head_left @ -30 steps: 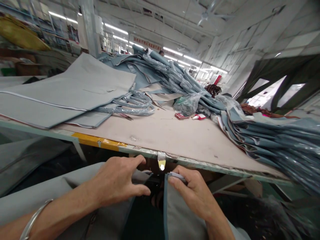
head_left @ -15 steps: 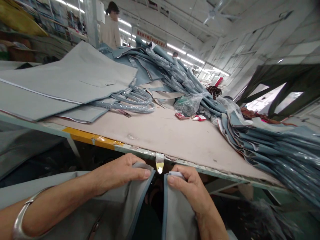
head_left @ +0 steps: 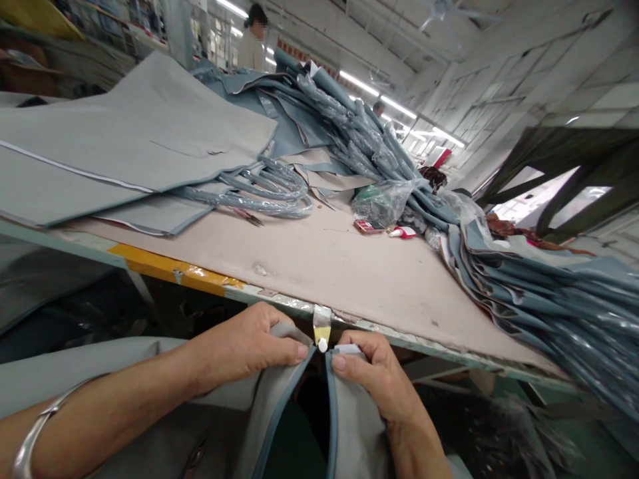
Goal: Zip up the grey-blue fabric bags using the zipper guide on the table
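Observation:
My left hand (head_left: pixel 259 340) pinches the top corner of a grey fabric panel (head_left: pixel 272 399) with a blue bound edge. Opposite it, my right hand (head_left: pixel 372 366) grips the corner of another grey part (head_left: pixel 357 416), also edged in blue, with a white strip at its top. A narrow gap separates the two edges. Just above the gap, a white round-tipped piece (head_left: pixel 323 344) hangs from the table's front edge on silver and yellow tape (head_left: pixel 322 319). A silver bangle circles my left wrist.
The table (head_left: pixel 299 256) carries large grey panels (head_left: pixel 164 126) at left, plastic-wrapped blue tubes (head_left: pixel 274 189), small scissors (head_left: pixel 248 216), a red box (head_left: pixel 368 227) and a red-and-white bottle (head_left: pixel 402 232). Blue pieces (head_left: pixel 539 286) are piled at right. A person (head_left: pixel 251 46) is in the background.
My left hand has moved slightly right, so the two top corners are closer together and nearer the white tip. Both hands keep their hold. The camera view has shifted a little.

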`<action>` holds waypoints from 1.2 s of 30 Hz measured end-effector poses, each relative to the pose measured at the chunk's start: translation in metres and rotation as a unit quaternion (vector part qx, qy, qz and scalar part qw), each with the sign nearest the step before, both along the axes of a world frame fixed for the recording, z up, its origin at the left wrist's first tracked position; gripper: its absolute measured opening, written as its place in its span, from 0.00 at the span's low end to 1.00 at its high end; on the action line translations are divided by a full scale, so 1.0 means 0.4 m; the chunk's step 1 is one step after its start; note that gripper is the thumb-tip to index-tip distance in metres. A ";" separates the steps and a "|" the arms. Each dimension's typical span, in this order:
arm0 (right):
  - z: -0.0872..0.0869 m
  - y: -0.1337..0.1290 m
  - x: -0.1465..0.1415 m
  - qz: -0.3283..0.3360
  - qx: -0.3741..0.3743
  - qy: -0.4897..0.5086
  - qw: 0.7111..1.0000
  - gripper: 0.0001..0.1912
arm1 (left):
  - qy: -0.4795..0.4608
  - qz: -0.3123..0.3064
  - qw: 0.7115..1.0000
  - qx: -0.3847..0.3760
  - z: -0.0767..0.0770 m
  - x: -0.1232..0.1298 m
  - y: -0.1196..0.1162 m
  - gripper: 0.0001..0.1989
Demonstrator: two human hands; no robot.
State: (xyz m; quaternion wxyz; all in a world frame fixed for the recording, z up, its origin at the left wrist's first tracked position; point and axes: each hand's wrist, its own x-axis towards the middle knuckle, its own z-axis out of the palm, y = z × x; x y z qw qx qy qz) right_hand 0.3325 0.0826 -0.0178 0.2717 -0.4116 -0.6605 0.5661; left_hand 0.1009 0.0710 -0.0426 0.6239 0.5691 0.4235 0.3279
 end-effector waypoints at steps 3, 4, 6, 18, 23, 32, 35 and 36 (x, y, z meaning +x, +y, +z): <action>-0.001 0.005 0.002 -0.001 -0.006 -0.003 1.000 0.22 | 0.001 0.000 1.000 -0.021 0.003 0.000 0.001 0.15; -0.001 0.006 0.002 0.000 -0.008 -0.007 1.000 0.22 | 0.001 -0.001 1.000 -0.025 0.004 0.001 0.001 0.15; 0.000 0.008 0.000 0.001 -0.007 -0.014 1.000 0.23 | -0.001 0.001 1.000 -0.028 0.006 0.002 0.001 0.15; 0.009 0.013 -0.012 0.006 0.022 -0.033 0.999 0.24 | 0.018 0.001 1.000 -0.011 -0.004 0.016 0.010 0.17; 0.008 0.016 -0.013 0.001 0.016 -0.034 0.999 0.22 | 0.014 0.007 1.000 -0.005 -0.005 0.018 0.009 0.17; -0.003 0.026 -0.006 0.005 0.021 -0.022 1.000 0.21 | 0.007 0.006 1.000 -0.001 0.007 0.022 0.012 0.18; -0.006 0.027 -0.005 0.004 0.018 -0.015 1.000 0.21 | 0.007 0.002 1.000 -0.002 0.006 0.022 0.011 0.17; -0.006 0.028 -0.005 0.002 0.016 -0.013 1.000 0.21 | 0.008 0.004 1.000 0.001 0.006 0.022 0.010 0.17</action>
